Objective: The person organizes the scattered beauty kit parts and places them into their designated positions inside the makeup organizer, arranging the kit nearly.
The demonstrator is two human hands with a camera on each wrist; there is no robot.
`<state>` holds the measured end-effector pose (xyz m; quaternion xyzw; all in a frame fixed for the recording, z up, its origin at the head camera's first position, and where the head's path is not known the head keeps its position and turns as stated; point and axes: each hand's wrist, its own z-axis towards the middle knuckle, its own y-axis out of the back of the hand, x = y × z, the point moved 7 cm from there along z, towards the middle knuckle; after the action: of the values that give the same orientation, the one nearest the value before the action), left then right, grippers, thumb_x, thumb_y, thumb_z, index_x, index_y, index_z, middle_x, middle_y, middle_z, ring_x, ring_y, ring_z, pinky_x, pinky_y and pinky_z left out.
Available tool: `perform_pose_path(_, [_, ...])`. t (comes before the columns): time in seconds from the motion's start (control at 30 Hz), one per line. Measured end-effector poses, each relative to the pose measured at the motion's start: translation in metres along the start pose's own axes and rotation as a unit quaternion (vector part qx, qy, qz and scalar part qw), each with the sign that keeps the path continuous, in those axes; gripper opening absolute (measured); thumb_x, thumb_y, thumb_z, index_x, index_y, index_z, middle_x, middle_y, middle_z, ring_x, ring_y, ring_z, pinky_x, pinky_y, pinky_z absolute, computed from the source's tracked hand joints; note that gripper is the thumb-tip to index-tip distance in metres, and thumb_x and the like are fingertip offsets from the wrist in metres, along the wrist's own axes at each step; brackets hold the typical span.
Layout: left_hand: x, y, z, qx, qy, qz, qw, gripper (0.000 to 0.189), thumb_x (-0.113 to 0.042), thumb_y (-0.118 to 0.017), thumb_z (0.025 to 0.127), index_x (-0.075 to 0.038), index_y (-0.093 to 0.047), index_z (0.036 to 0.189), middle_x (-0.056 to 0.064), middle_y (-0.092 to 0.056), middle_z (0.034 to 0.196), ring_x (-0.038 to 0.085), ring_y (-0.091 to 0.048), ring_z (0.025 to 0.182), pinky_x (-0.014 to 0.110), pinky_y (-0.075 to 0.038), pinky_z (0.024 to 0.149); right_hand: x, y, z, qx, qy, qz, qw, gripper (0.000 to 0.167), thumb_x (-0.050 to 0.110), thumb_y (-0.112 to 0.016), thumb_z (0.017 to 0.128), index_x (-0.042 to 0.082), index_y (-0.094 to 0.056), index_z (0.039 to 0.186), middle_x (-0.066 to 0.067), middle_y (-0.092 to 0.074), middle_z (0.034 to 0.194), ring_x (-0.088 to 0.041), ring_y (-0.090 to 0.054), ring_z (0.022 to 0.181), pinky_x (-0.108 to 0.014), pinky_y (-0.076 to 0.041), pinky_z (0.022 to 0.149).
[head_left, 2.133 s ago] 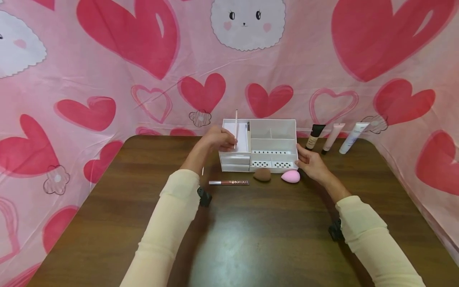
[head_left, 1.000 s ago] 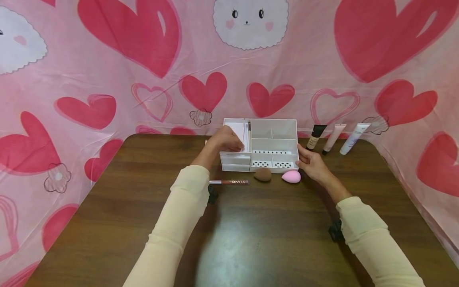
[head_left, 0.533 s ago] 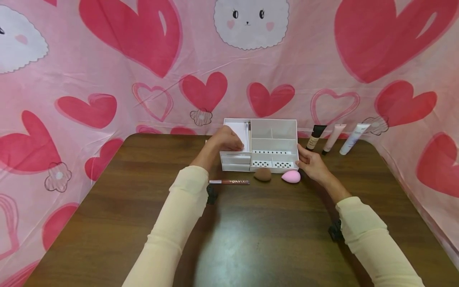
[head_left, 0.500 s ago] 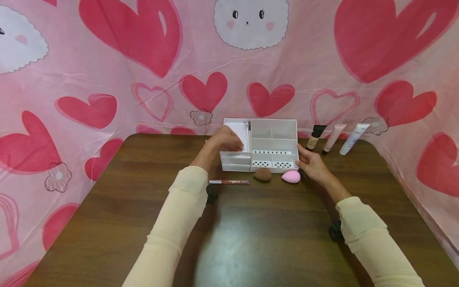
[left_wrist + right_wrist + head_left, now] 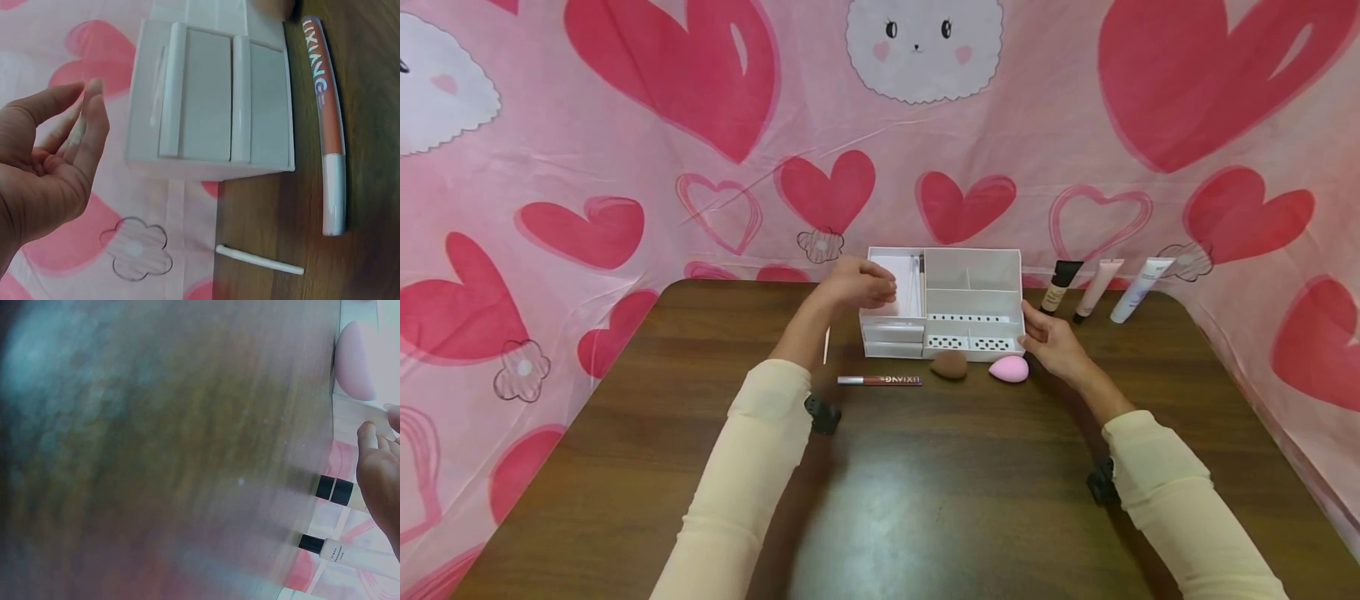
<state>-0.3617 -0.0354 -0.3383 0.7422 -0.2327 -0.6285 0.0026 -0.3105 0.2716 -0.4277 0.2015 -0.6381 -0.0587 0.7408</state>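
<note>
A white makeup organizer stands at the back of the wooden table, with drawers under its left compartment. Several slim sticks stand along that compartment's right wall. My left hand hovers over the compartment's left side, thumb and fingertips close together with nothing between them, as the left wrist view also shows. My right hand touches the organizer's right side with its fingertips. In front lie a brown makeup sponge, a pink makeup sponge and a lip gloss tube.
A thin white stick lies on the table left of the organizer. Three cosmetic tubes, one black-topped, one pink and one white, stand to its right. A heart-printed cloth hangs behind the table.
My left hand lowered a slim pinkish stick into the organizer's left compartment, let it go, then drew back up and left. The right hand stayed at the organizer's side.
</note>
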Motion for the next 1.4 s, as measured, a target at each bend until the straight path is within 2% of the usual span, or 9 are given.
perform_pose_path(0.1, [0.002, 0.013, -0.007, -0.018, -0.023, 0.008, 0.9996, 0.029, -0.004, -0.066, 0.095, 0.011, -0.067, 0.119, 0.014, -0.073, 0.095, 0.007, -0.069, 0.072, 0.028, -0.063, 0.077, 0.001, 0.0, 0.0, 0.0, 0.003, -0.001, 1.0, 0.066, -0.016, -0.047, 0.096, -0.016, -0.015, 0.154, -0.036, -0.016, 0.161, -0.053, -0.025, 0.144, -0.004, -0.043, 0.094])
perform_pose_path(0.23, [0.012, 0.033, -0.017, -0.037, -0.035, -0.025, 0.9984, 0.034, -0.002, -0.064, 0.095, 0.015, -0.063, 0.124, 0.008, -0.073, 0.087, 0.006, -0.069, 0.069, 0.026, -0.063, 0.073, 0.002, -0.002, 0.0, -0.001, 0.01, -0.002, 0.9999, 0.066, -0.016, -0.048, 0.095, -0.017, -0.015, 0.153, -0.038, -0.016, 0.16, -0.054, -0.026, 0.143, -0.004, -0.043, 0.093])
perform_pose_path(0.43, [0.035, 0.06, -0.023, -0.075, -0.027, -0.082, 0.9934, 0.036, -0.001, -0.063, 0.096, 0.016, -0.06, 0.127, -0.007, -0.068, 0.074, 0.006, -0.069, 0.067, 0.021, -0.061, 0.068, 0.002, -0.001, 0.0, -0.006, 0.016, -0.01, 0.9998, 0.066, -0.017, -0.049, 0.095, -0.017, -0.017, 0.153, -0.039, -0.018, 0.159, -0.055, -0.028, 0.141, -0.005, -0.043, 0.093])
perform_pose_path(0.57, [0.054, 0.068, -0.02, -0.082, -0.004, -0.077, 0.9936, 0.035, -0.002, -0.062, 0.097, 0.017, -0.059, 0.126, -0.007, -0.067, 0.071, 0.005, -0.068, 0.066, 0.021, -0.061, 0.068, 0.002, -0.001, -0.001, -0.004, 0.014, -0.005, 0.9999, 0.066, -0.016, -0.049, 0.095, -0.017, -0.017, 0.153, -0.038, -0.018, 0.159, -0.054, -0.028, 0.141, -0.003, -0.043, 0.092])
perform_pose_path(0.77, [0.082, 0.074, -0.01, -0.087, 0.04, -0.031, 0.9949, 0.034, -0.002, -0.059, 0.098, 0.018, -0.06, 0.126, 0.0, -0.068, 0.076, 0.009, -0.069, 0.069, 0.028, -0.063, 0.074, 0.003, -0.002, -0.001, -0.005, 0.017, -0.007, 0.9998, 0.066, -0.017, -0.049, 0.094, -0.018, -0.017, 0.152, -0.039, -0.018, 0.159, -0.055, -0.027, 0.141, -0.005, -0.043, 0.092])
perform_pose_path(0.93, [0.097, 0.076, -0.005, -0.104, 0.057, 0.012, 0.9928, 0.031, -0.002, -0.056, 0.098, 0.018, -0.063, 0.121, 0.01, -0.071, 0.085, 0.01, -0.068, 0.07, 0.036, -0.062, 0.084, 0.004, -0.001, -0.001, -0.006, 0.014, -0.004, 0.9999, 0.066, -0.018, -0.048, 0.094, -0.018, -0.017, 0.152, -0.038, -0.017, 0.16, -0.055, -0.026, 0.142, -0.003, -0.042, 0.092])
perform_pose_path(1.17, [0.113, 0.075, -0.003, -0.13, 0.063, 0.045, 0.9885, 0.03, -0.004, -0.062, 0.093, 0.015, -0.069, 0.114, 0.01, -0.075, 0.078, 0.007, -0.067, 0.063, 0.025, -0.062, 0.068, 0.002, -0.001, -0.001, -0.001, 0.005, 0.001, 1.0, 0.066, -0.016, -0.048, 0.096, -0.016, -0.015, 0.153, -0.036, -0.015, 0.162, -0.053, -0.025, 0.144, -0.006, -0.042, 0.095])
perform_pose_path(1.3, [0.119, 0.079, -0.003, -0.152, 0.068, 0.11, 0.9798, 0.025, -0.009, -0.066, 0.09, 0.009, -0.076, 0.104, 0.001, -0.071, 0.062, 0.005, -0.063, 0.054, 0.02, -0.057, 0.058, 0.001, -0.001, -0.001, -0.001, 0.003, -0.003, 1.0, 0.066, -0.017, -0.047, 0.096, -0.016, -0.015, 0.154, -0.035, -0.015, 0.162, -0.052, -0.025, 0.145, -0.006, -0.042, 0.096])
perform_pose_path(1.4, [0.123, 0.079, -0.002, -0.15, 0.083, 0.157, 0.9726, 0.023, -0.014, -0.07, 0.088, 0.005, -0.078, 0.098, -0.005, -0.064, 0.052, 0.004, -0.06, 0.048, 0.02, -0.055, 0.054, 0.002, -0.001, -0.001, 0.0, 0.002, -0.003, 1.0, 0.067, -0.017, -0.047, 0.096, -0.016, -0.015, 0.154, -0.035, -0.015, 0.162, -0.052, -0.025, 0.145, -0.007, -0.042, 0.097])
